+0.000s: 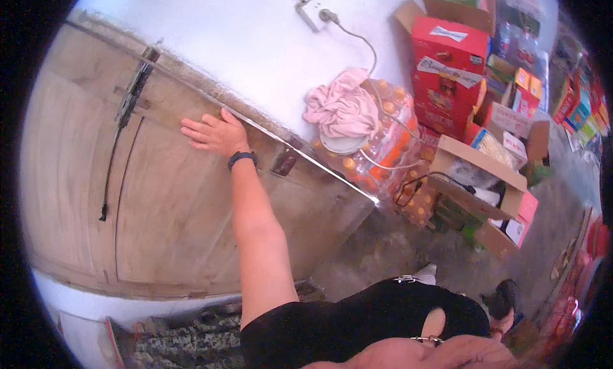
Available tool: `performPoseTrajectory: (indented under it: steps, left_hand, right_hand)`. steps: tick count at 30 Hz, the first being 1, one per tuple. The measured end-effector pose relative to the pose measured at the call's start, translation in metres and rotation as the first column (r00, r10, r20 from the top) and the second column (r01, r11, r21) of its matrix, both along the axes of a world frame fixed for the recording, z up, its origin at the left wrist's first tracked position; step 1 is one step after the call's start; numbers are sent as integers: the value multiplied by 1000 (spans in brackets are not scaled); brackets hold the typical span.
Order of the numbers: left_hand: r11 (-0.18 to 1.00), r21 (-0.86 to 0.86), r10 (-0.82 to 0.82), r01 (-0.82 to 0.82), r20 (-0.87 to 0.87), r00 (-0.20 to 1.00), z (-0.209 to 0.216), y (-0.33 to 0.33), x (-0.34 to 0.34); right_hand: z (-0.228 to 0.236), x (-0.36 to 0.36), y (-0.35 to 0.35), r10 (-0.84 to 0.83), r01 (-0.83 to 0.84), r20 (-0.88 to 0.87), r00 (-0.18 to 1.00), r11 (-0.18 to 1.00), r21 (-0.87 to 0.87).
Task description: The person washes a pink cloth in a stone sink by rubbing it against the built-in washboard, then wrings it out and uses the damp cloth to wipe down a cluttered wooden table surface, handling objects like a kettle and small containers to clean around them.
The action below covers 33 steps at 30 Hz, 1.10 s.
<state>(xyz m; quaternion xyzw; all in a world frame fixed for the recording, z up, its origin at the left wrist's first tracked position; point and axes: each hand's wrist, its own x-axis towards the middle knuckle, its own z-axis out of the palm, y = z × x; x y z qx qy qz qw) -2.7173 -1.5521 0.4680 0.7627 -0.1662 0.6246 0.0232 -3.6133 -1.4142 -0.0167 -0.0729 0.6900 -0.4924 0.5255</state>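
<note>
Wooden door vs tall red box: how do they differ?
Colour: the wooden door is plain brown; the red box is printed, with white patches.
Size: the door fills more of the view than the box.
Contact: the left hand lies spread on the door; no hand touches the box.
Both show flat faces.

door (172, 215): brown | wristband (242, 157): black | cloth (345, 107): pink | box (440, 104): mostly red | wall (249, 49): white | sleeve (274, 324): black

Looks like a shop or its storeroom: a red carton (450, 72), shrink-wrapped bottles (391, 142), colourful packets (578, 110).
</note>
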Motion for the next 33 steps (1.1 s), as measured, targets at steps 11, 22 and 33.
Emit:
performPoseTrajectory:
  steps: [11, 22, 33]
  left_hand:
    - [1000, -7, 25, -26, -93, 995, -11, 14, 11]
    - [924, -89, -382, 372, -195, 903, -31, 22, -61]
    - [-92, -352, -310, 932, -879, -362, -226, -37, -524]
  right_hand:
    - [72, -12, 40, 186, -160, -330, 925, 982, 104]
    - [128, -45, 40, 153, 11, -695, 702, 974, 226]
    - [336, -151, -61, -190, 122, -17, 982, 696, -708]
